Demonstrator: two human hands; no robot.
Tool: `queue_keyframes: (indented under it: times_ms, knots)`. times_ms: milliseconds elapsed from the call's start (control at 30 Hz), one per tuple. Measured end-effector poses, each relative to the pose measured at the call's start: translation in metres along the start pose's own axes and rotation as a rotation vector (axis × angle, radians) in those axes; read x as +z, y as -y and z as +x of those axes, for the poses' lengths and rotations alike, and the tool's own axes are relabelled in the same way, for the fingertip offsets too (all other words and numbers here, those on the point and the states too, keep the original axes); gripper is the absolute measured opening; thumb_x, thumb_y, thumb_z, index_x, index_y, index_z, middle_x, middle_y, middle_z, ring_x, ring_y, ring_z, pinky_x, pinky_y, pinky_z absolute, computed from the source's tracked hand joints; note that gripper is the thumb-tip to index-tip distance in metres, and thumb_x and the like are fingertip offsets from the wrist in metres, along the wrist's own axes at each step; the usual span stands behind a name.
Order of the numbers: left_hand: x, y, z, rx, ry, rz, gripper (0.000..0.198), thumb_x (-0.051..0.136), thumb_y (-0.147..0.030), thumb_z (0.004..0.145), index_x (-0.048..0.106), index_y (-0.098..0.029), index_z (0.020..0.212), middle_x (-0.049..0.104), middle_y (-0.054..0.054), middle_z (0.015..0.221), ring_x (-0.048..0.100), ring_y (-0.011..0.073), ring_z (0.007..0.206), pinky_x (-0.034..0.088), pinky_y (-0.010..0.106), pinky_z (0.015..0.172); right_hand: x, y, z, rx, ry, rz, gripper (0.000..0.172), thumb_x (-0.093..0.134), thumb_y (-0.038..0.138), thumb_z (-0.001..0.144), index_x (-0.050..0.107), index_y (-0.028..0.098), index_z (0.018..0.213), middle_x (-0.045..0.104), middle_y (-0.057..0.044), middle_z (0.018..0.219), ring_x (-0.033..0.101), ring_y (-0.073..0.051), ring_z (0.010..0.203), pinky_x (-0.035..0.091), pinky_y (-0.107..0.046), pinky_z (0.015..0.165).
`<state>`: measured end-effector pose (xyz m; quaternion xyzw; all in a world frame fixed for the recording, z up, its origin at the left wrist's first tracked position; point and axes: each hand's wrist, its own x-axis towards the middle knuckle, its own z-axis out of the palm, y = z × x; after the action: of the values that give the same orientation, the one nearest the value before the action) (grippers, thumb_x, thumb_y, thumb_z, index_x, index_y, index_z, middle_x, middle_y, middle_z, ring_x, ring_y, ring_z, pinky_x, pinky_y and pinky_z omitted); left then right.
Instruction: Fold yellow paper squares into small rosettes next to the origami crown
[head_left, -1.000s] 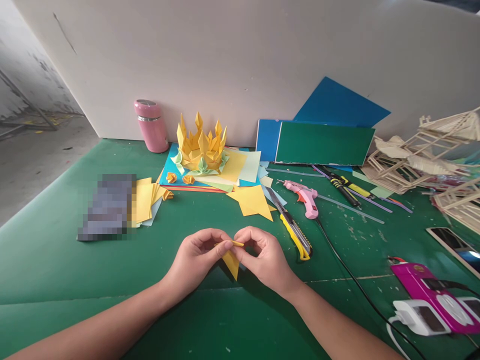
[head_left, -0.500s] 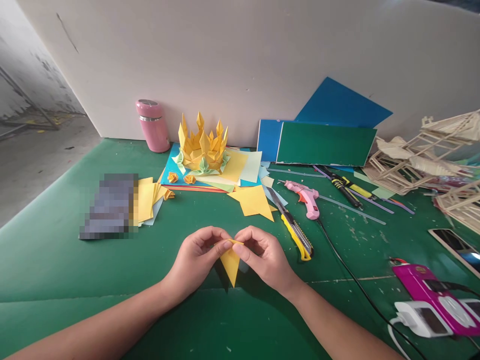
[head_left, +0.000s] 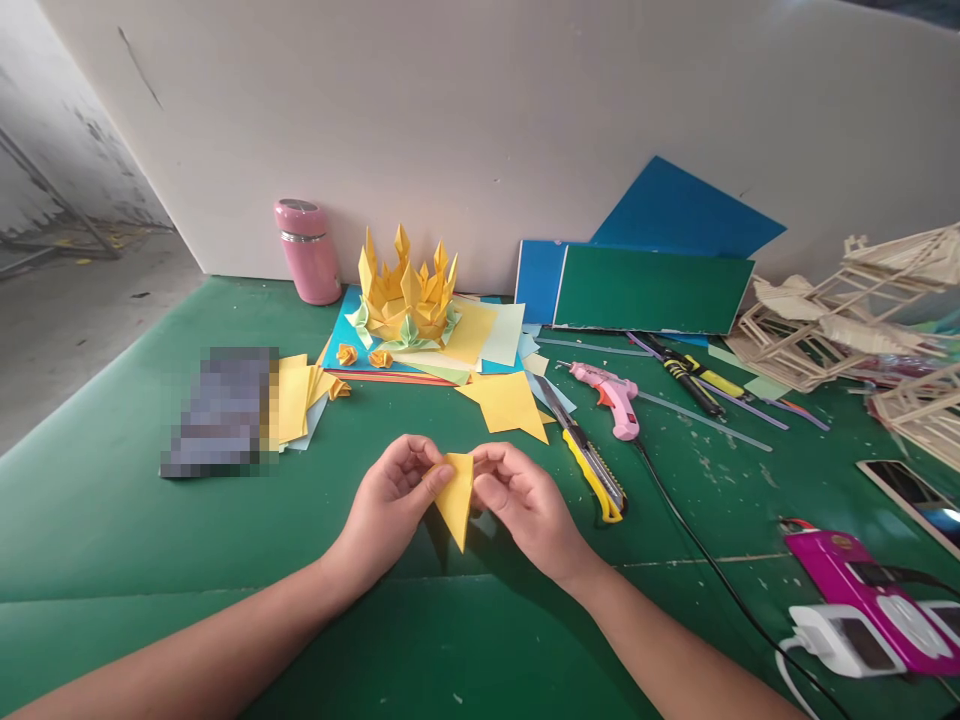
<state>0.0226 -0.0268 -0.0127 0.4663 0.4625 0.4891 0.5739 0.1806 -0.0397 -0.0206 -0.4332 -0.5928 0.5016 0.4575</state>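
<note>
The folded yellow paper (head_left: 457,495) is held above the counter (head_left: 360,640). Fingers of the left hand (head_left: 391,500) pinch its left edge; those of the right hand (head_left: 526,508) curl at its right edge, grip not discernible from here. Expect light, crisp, easily creased stock; hold by the upper edges. The pink flask (head_left: 310,262) is lidded, contents hidden.

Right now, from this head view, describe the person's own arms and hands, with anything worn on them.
The left hand and right hand are ungloved, with no ring visible. The left forearm and right forearm are bare as far as they show: no sleeve, watch or bracelet. I see no markings; fingernail detail is too small to tell.
</note>
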Motion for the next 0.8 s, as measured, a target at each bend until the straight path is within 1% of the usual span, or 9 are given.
queue_keyframes:
  times_ms: [100, 233, 333, 433, 500, 567, 700, 800]
  knots:
    - [-0.0021, 0.003, 0.0007, -0.017, 0.017, 0.03, 0.018, 0.072, -0.034, 0.068, 0.062, -0.019, 0.069, 0.061, -0.003, 0.069, 0.058, 0.0112, 0.066, 0.048, 0.021, 0.063, 0.0026, -0.0006, -0.0002, 0.0, -0.011, -0.001, 0.029, 0.064, 0.028, 0.075, 0.047, 0.022, 0.098, 0.054, 0.003, 0.072, 0.055, -0.013, 0.066, 0.049, -0.026, 0.064]
    - [-0.0038, 0.0044, 0.0005, -0.04, 0.025, 0.08, 0.018, 0.071, -0.036, 0.069, 0.07, -0.02, 0.078, 0.071, 0.002, 0.082, 0.063, 0.0161, 0.077, 0.051, 0.026, 0.071, 0.004, 0.0002, -0.0003, -0.03, -0.021, -0.009, 0.025, 0.062, 0.022, 0.073, 0.044, 0.024, 0.091, 0.053, 0.004, 0.072, 0.054, -0.013, 0.065, 0.049, -0.026, 0.064]
    - [-0.0042, 0.0027, 0.0003, -0.041, 0.001, 0.074, 0.023, 0.074, -0.037, 0.066, 0.071, -0.02, 0.083, 0.073, 0.005, 0.092, 0.065, 0.0196, 0.085, 0.052, 0.028, 0.076, 0.0038, -0.0001, -0.0006, -0.043, -0.033, -0.011, 0.024, 0.062, 0.022, 0.075, 0.043, 0.024, 0.088, 0.053, 0.004, 0.072, 0.054, -0.012, 0.065, 0.049, -0.027, 0.065]
    - [-0.0042, 0.0004, 0.0007, -0.055, -0.039, 0.061, 0.029, 0.075, -0.038, 0.065, 0.072, -0.02, 0.087, 0.074, 0.006, 0.097, 0.066, 0.021, 0.086, 0.052, 0.029, 0.076, 0.0031, -0.0011, -0.0016, -0.052, 0.001, -0.033, 0.026, 0.067, 0.028, 0.074, 0.044, 0.023, 0.086, 0.053, 0.003, 0.072, 0.053, -0.012, 0.063, 0.049, -0.027, 0.063]
    - [-0.0038, -0.0007, 0.0011, -0.065, -0.062, 0.038, 0.031, 0.076, -0.04, 0.063, 0.073, -0.02, 0.087, 0.074, 0.007, 0.095, 0.066, 0.0214, 0.084, 0.053, 0.03, 0.074, 0.0026, -0.0019, -0.0025, -0.069, 0.023, -0.09, 0.027, 0.07, 0.031, 0.072, 0.046, 0.023, 0.083, 0.053, 0.003, 0.074, 0.053, -0.012, 0.065, 0.048, -0.026, 0.063]
    - [-0.0031, -0.0012, 0.0014, -0.076, -0.078, 0.008, 0.032, 0.078, -0.04, 0.061, 0.072, -0.019, 0.084, 0.075, 0.006, 0.091, 0.066, 0.0203, 0.078, 0.053, 0.029, 0.07, 0.0024, -0.0025, -0.0031, -0.084, 0.03, -0.165, 0.026, 0.071, 0.03, 0.071, 0.049, 0.022, 0.08, 0.053, 0.002, 0.074, 0.052, -0.013, 0.066, 0.047, -0.026, 0.063]
    - [-0.0023, -0.0012, 0.0014, -0.084, -0.1, -0.059, 0.027, 0.079, -0.038, 0.059, 0.07, -0.019, 0.076, 0.071, 0.001, 0.078, 0.061, 0.0142, 0.066, 0.05, 0.025, 0.063, 0.0031, -0.0025, -0.0031, -0.105, 0.011, -0.242, 0.018, 0.068, 0.024, 0.074, 0.05, 0.021, 0.075, 0.054, 0.003, 0.072, 0.052, -0.012, 0.063, 0.046, -0.024, 0.061]
    - [-0.0023, -0.0016, 0.0013, -0.053, -0.086, -0.052, 0.023, 0.078, -0.038, 0.061, 0.068, -0.019, 0.071, 0.066, 0.0, 0.076, 0.059, 0.0139, 0.068, 0.049, 0.024, 0.064, 0.0041, -0.002, -0.0028, -0.145, -0.028, -0.26, 0.013, 0.065, 0.021, 0.075, 0.052, 0.021, 0.074, 0.055, 0.003, 0.07, 0.053, -0.012, 0.061, 0.047, -0.024, 0.06]
